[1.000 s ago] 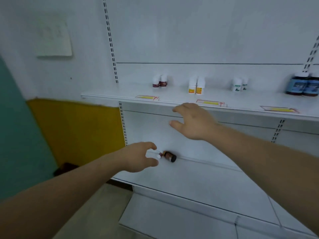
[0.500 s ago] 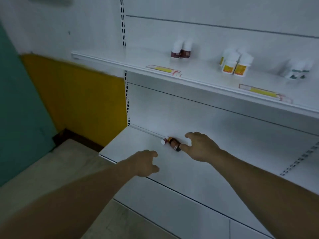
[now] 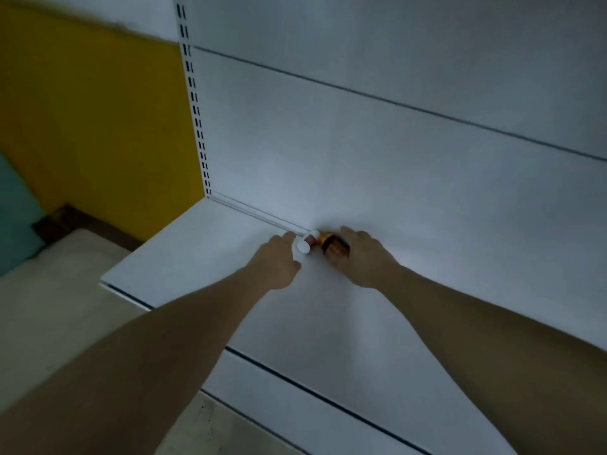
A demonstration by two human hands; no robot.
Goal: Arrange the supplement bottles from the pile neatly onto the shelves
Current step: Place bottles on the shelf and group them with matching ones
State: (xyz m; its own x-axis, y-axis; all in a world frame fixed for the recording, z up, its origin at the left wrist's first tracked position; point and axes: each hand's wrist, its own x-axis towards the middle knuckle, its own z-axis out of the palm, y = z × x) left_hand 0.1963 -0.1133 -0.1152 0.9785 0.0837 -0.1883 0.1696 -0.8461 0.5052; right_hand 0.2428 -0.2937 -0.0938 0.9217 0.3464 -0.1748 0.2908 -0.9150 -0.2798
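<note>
Low on the white shelf [image 3: 184, 257], a bottle [image 3: 332, 249] is laid sideways against the back panel [image 3: 361, 159], cupped by the right hand [image 3: 364, 257]. Its cap [image 3: 303, 246] is touched by the left hand [image 3: 276, 261]; a grip cannot be told. Loosely held, it could be rolled away.

Two arms recorded, both uncovered as far as the frame's lower edge: left forearm [image 3: 180, 339], right forearm [image 3: 476, 316]. Left hand [image 3: 276, 261] and right hand [image 3: 364, 257] bare. Finer detail is lost to dim light and blur.
</note>
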